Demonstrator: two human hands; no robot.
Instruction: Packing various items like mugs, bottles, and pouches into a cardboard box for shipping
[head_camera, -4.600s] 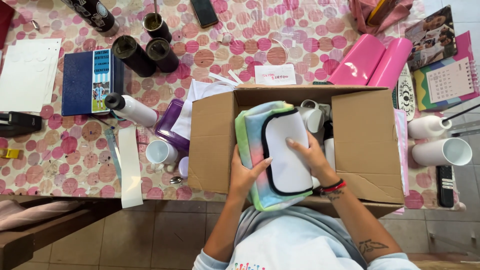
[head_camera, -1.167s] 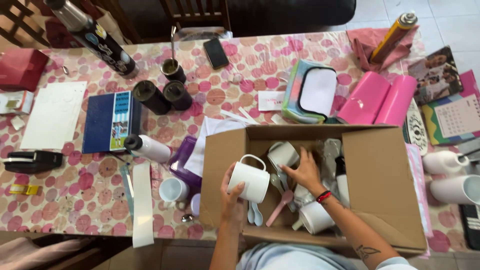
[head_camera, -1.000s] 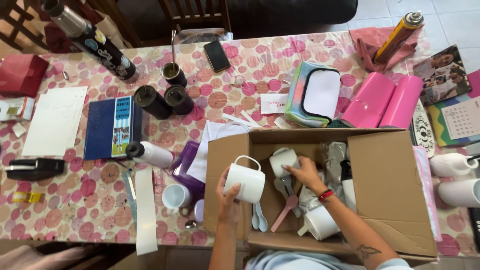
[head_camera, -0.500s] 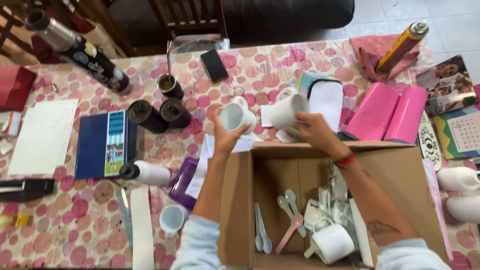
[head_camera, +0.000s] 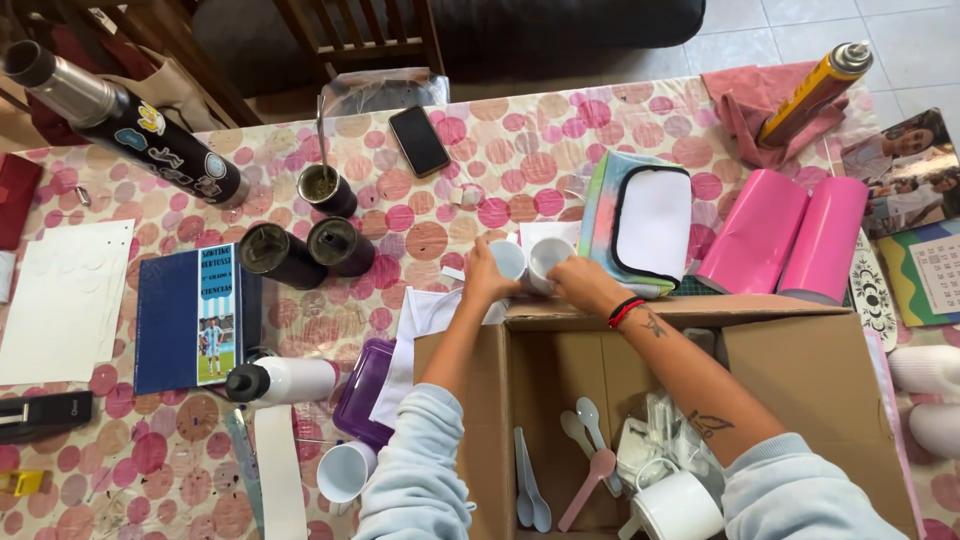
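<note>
Dotted tablecloth (head_camera: 420, 230), hands on mugs (head_camera: 530, 262)

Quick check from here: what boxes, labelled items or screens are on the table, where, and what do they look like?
Cardboard box: front centre, brown, open, mugs and spoons inside.
Phone: far side, black rectangle, screen dark.
Blue book: left, navy cover with a picture label.
Black flask: far left, lying down, stickered.
Calendar card: right edge, multicoloured.
</note>
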